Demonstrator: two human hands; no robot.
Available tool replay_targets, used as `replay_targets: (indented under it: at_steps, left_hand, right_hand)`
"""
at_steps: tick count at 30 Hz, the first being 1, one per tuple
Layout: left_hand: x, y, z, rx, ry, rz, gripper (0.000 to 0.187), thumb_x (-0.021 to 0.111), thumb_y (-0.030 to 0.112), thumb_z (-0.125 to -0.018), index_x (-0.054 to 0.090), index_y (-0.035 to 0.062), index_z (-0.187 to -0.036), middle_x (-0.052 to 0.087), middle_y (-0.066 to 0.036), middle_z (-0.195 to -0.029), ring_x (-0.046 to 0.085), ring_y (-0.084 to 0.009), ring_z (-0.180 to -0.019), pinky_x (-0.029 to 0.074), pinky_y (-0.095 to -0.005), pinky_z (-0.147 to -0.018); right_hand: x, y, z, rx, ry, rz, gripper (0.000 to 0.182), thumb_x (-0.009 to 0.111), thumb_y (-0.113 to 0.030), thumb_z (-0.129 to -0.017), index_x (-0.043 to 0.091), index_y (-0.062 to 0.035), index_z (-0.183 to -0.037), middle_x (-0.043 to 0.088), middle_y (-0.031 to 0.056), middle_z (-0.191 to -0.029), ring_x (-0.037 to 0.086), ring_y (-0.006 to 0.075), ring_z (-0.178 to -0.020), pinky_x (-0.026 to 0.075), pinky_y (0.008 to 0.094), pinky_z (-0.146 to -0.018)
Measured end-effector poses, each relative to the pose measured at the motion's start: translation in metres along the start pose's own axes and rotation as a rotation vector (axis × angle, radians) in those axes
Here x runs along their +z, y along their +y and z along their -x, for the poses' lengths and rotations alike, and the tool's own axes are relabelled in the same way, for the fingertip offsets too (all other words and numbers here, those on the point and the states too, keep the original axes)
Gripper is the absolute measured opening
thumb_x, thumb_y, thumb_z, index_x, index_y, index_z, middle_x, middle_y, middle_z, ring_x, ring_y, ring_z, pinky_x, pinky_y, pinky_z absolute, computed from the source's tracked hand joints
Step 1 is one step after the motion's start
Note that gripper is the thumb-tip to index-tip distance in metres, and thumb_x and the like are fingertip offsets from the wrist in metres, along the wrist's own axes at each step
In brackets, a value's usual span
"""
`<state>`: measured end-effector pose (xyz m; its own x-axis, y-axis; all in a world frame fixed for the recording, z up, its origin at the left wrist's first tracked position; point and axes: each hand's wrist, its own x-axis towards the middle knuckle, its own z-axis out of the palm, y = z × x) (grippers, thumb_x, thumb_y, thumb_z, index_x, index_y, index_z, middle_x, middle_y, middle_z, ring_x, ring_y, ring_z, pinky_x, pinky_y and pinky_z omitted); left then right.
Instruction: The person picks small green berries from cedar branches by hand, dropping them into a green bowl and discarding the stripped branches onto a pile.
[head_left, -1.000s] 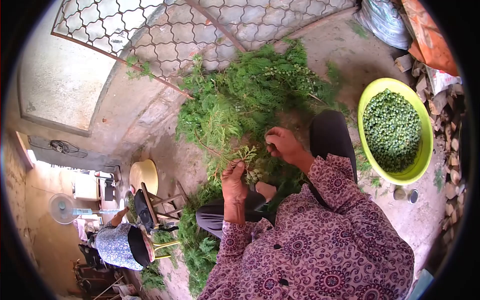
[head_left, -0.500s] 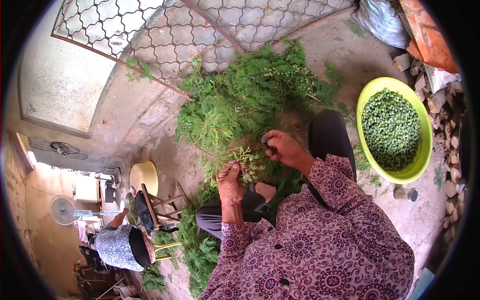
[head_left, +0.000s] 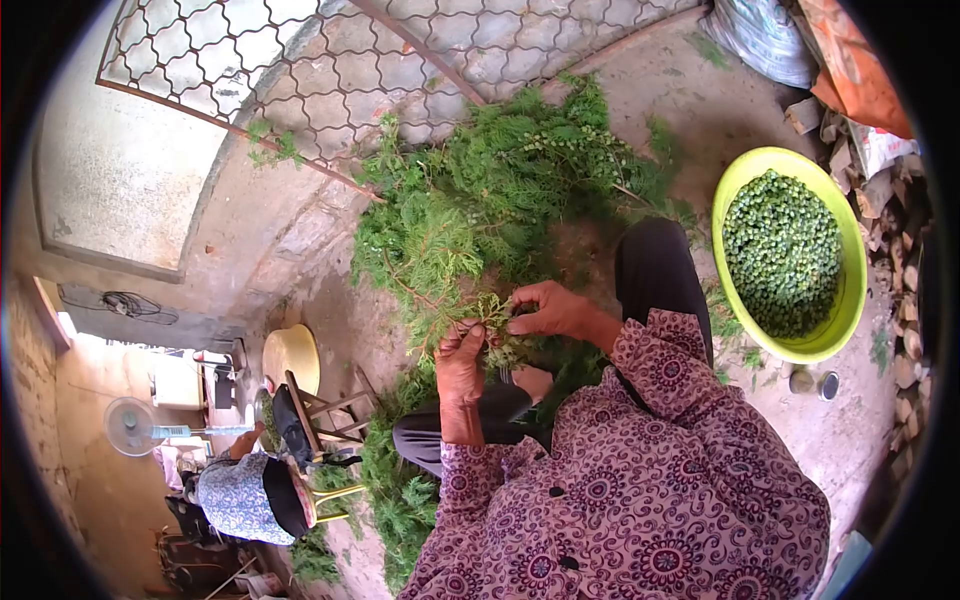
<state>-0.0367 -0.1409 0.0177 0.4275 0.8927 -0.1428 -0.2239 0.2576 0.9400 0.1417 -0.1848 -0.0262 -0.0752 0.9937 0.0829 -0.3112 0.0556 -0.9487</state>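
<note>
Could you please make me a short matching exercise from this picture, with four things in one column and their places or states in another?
Things:
1. Left hand
2. Yellow-green basin
3. Electric fan
4. Pile of leafy branches

Places or states:
A. Near the left edge of the picture
B. Heaped beside the metal lattice
C. Pinching a leafy sprig
D. Holding many small round green fruits

Right pairs: 1-C, 2-D, 3-A, 4-B.
</note>
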Motion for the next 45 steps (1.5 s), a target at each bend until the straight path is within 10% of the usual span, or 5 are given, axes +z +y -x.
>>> replay_targets:
  at_steps: [11, 17, 23, 45]
  left_hand:
    - [0.005, 0.007, 0.0, -0.129, -0.041, -0.061, 0.016, 0.063, 0.003, -0.074, 0.059, 0.0048, -0.089, 0.059, -0.003, -0.078, 0.053, -0.0129, -0.068, 0.044, -0.0269, -0.063]
    - [0.003, -0.004, 0.001, -0.195, 0.027, -0.014, 0.015, 0.062, 0.001, -0.072, 0.058, 0.0039, -0.087, 0.058, -0.003, -0.075, 0.052, -0.0137, -0.064, 0.044, -0.0284, -0.058]
    - [0.003, -0.002, -0.001, -0.091, 0.087, 0.051, 0.011, 0.061, 0.0, -0.072, 0.057, 0.0042, -0.081, 0.055, -0.003, -0.069, 0.05, -0.0152, -0.059, 0.045, -0.0346, -0.055]
    - [0.02, 0.0, 0.003, 0.029, 0.068, -0.022, 0.012, 0.059, -0.004, -0.073, 0.059, 0.0036, -0.082, 0.059, -0.003, -0.073, 0.052, -0.0114, -0.059, 0.044, -0.0242, -0.057]
  right_hand:
    - [0.002, -0.017, 0.007, 0.091, 0.028, -0.046, 0.021, 0.062, -0.017, -0.072, 0.06, 0.0005, -0.083, 0.051, -0.0011, -0.062, 0.048, 0.0053, -0.056, 0.039, 0.022, -0.05]
    - [-0.002, 0.011, -0.002, -0.189, 0.105, 0.23, 0.015, 0.061, -0.014, -0.074, 0.06, -0.0011, -0.08, 0.054, -0.0007, -0.062, 0.048, 0.0062, -0.054, 0.04, 0.0216, -0.049]
    - [-0.019, 0.001, -0.002, 0.091, 0.395, -0.362, 0.011, 0.06, -0.01, -0.077, 0.058, -0.0019, -0.084, 0.054, 0.0004, -0.062, 0.051, 0.0063, -0.055, 0.041, 0.0199, -0.047]
    - [0.0, 0.005, 0.004, 0.246, -0.021, -0.415, 0.019, 0.064, -0.018, -0.075, 0.058, -0.0077, -0.089, 0.055, -0.0047, -0.074, 0.048, 0.0042, -0.057, 0.039, 0.0195, -0.045]
